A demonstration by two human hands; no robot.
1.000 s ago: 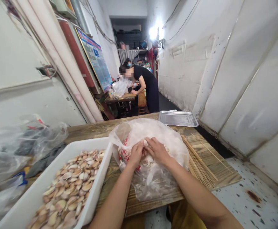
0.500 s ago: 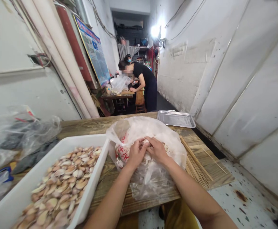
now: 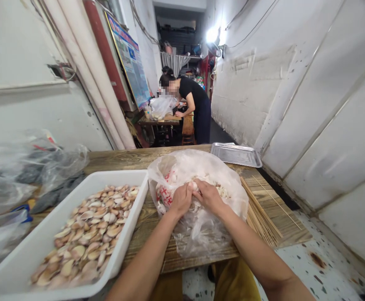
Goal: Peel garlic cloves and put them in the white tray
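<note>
the left hand [image 3: 182,200] and right hand [image 3: 210,196] meet with each grip closed on a bit of garlic [image 3: 195,185], kept low over the open bag [image 3: 221,167], probably so that loose skin drops into it. the tub [image 3: 126,236] of cloves [image 3: 102,221] sits beside the bag on the surface [image 3: 116,161], seemingly for short reach; the sticks [image 3: 260,215] lie on the other side, perhaps out of the way.
</note>
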